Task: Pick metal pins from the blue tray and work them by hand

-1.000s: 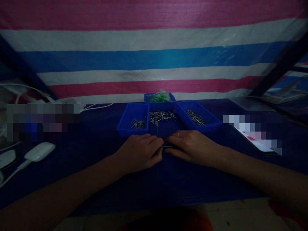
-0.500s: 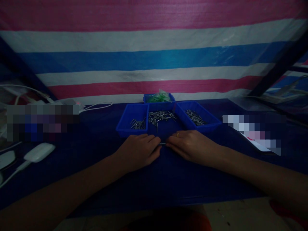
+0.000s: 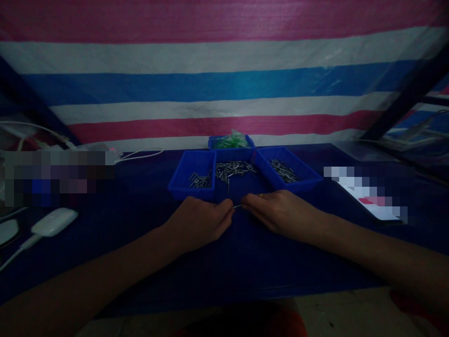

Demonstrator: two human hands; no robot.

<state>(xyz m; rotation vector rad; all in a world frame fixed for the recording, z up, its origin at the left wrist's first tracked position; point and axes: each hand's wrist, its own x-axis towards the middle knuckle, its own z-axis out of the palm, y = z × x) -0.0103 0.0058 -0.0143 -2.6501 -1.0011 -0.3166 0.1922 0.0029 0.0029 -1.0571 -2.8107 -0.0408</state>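
Observation:
A thin metal pin (image 3: 237, 206) bridges the small gap between my two hands, above the blue tabletop (image 3: 259, 267). My left hand (image 3: 201, 220) is closed, with thumb and forefinger pinching the pin's left end. The right end is pinched by my closed right hand (image 3: 275, 208), which has a ring on one finger. Just beyond the hands lies a loose pile of similar metal pins (image 3: 232, 169), one of them pointing toward me. Several pins lie in the left blue bin (image 3: 191, 192), and more in the right blue bin (image 3: 304, 184).
Behind the pile stands a third blue bin (image 3: 231, 151) with green plastic bags (image 3: 231, 140). A white charger with a cable (image 3: 55, 222) lies at the left, a flat white object (image 3: 380, 210), partly blurred out, at the right. A striped tarp (image 3: 224, 86) hangs behind the table.
The pin between my hands now slants, its right end slightly higher. Both hands stay nearly in place, and the bins look the same.

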